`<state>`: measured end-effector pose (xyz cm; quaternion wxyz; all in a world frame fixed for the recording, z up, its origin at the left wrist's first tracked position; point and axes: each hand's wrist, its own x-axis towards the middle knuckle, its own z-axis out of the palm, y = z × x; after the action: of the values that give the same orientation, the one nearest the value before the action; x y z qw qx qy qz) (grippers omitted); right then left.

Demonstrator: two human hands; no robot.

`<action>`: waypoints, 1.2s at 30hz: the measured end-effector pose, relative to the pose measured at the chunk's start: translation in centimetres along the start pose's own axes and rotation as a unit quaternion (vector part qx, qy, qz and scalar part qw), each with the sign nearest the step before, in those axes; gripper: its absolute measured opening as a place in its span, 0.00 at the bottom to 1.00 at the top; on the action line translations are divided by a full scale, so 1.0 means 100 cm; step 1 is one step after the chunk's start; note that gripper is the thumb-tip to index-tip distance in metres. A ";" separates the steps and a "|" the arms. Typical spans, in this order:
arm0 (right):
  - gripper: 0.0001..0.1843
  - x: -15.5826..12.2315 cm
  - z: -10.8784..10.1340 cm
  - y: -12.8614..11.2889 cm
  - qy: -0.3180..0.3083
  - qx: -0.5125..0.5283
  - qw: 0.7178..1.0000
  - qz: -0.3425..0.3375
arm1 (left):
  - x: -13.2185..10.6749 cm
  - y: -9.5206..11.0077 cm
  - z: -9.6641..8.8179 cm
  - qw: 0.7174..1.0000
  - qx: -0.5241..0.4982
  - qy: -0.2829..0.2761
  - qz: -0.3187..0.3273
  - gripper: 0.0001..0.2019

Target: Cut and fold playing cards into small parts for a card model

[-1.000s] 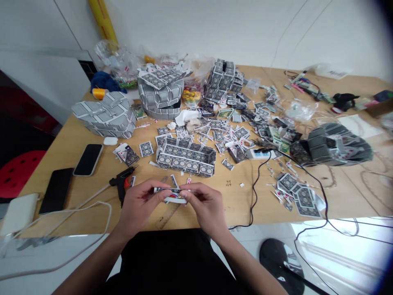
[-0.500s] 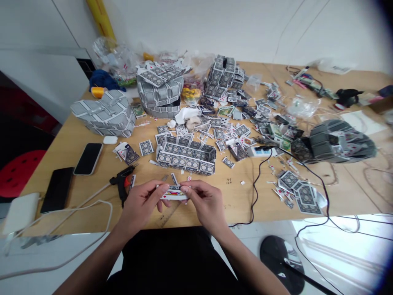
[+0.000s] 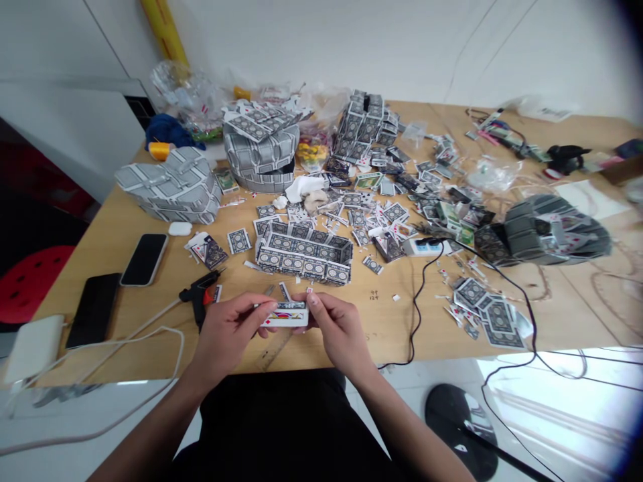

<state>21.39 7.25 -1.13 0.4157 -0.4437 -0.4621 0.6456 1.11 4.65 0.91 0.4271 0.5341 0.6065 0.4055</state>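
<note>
Both hands hold one playing card [image 3: 284, 314] face up and folded lengthwise, just above the near edge of the wooden table [image 3: 125, 254]. My left hand [image 3: 226, 333] pinches its left end. My right hand [image 3: 337, 329] grips its right end, thumb on top. Beneath the card lies a ruler [image 3: 274, 350]. Just behind my hands stands a low rectangular box made of cards [image 3: 304, 254]. A black glue gun [image 3: 201, 296] lies close to my left hand.
Two phones [image 3: 145, 258] and a white charger [image 3: 32, 347] with cables sit at the left. Larger card-built shapes [image 3: 171, 185] stand at the back and at the right [image 3: 555, 229]. Loose cards [image 3: 489, 314] litter the middle. A white power strip [image 3: 426, 248] trails a black cord off the front edge.
The card has turned in my fingers, its printed face now shows more, and my right thumb has shifted onto its right end. My hands stayed in place.
</note>
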 end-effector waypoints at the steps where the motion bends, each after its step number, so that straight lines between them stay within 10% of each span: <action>1: 0.26 0.000 0.000 0.000 -0.003 0.003 1.000 0.002 | 0.000 0.000 0.000 1.000 0.004 0.002 0.001 0.08; 36: 0.16 -0.010 0.004 0.004 0.020 -0.042 0.998 -0.046 | -0.010 -0.020 0.008 0.997 0.017 0.051 0.061 0.08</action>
<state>21.18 6.07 -1.28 0.4353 -0.4517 -0.5000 0.5971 1.30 3.44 -1.11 0.3613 0.5560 0.6001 0.4474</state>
